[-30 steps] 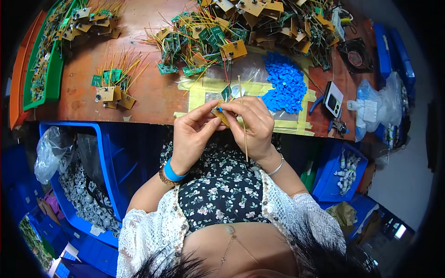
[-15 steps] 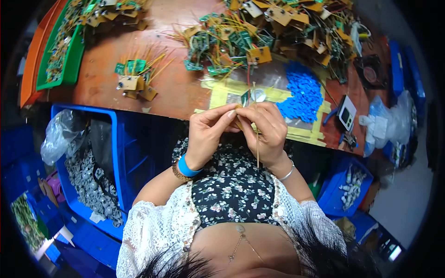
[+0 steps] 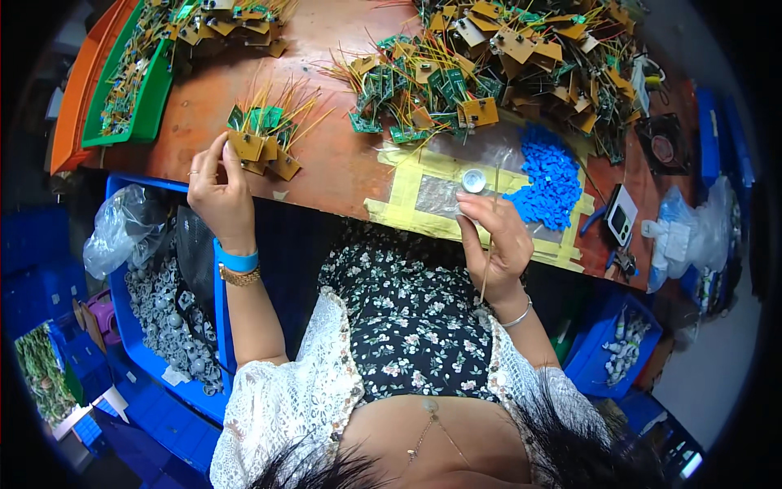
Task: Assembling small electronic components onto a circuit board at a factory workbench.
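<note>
My left hand [image 3: 221,191] reaches out to a small bunch of tan and green circuit boards [image 3: 267,122] with thin yellow and red wires. Its thumb and index finger pinch the left edge of a tan circuit board [image 3: 247,147] at the front of this bunch. Between the fingers of my right hand [image 3: 501,240] stands a thin wooden stick [image 3: 488,273], tilted slightly. Just beyond my right fingertips is a small round white cup [image 3: 473,180], on a patch edged with yellow tape [image 3: 399,196].
Blue small parts [image 3: 547,183] lie heaped right of the cup. Large piles of wired boards [image 3: 521,49] cover the table's far side. A green tray [image 3: 151,106] of boards stands far left. Below it, a blue crate [image 3: 122,310] holds grey parts. A phone [image 3: 621,216] lies at right.
My hands, together over the front edge before, are now apart. The left has moved left to the small bunch with the board. The right has shifted slightly right, still with the stick.
</note>
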Motion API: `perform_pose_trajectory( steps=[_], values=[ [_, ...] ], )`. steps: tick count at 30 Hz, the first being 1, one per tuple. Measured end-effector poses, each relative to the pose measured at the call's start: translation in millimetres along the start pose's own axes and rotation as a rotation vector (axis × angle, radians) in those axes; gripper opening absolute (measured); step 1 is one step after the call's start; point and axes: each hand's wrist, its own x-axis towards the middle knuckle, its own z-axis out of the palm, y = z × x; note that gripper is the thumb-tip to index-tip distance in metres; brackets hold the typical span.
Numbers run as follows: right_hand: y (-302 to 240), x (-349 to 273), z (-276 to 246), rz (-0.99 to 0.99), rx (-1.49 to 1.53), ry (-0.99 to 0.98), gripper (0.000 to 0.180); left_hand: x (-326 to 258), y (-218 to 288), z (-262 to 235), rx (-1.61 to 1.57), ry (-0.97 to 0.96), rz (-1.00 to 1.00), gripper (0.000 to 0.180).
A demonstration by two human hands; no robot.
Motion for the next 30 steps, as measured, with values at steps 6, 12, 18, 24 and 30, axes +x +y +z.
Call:
perform_pose_trajectory(
  steps=[6,12,18,24,30],
  values=[
    [3.1,-3.4,-3.3,0.027,-0.017,0.008,0.027,-11.9,44.1,12.4,0.085,0.164,0.323,0.021],
    [-5.4,-0.8,-3.3,0.007,-0.013,0.010,0.025,-34.0,77.7,72.5,-0.039,-0.248,0.312,0.027],
    [0.5,-7.5,-7.4,0.024,-0.029,0.016,0.025,-27.2,65.3,92.7,-0.185,-0.436,0.040,0.032],
    [2.8,-4.8,-7.2,0.024,-0.017,0.016,0.025,-33.9,75.9,85.8,-0.629,-0.053,-0.092,0.015],
    [4.4,-5.7,-11.1,0.046,-0.041,0.040,0.024,-35.6,87.5,60.1,-0.813,-0.122,0.056,0.028]
  ],
)
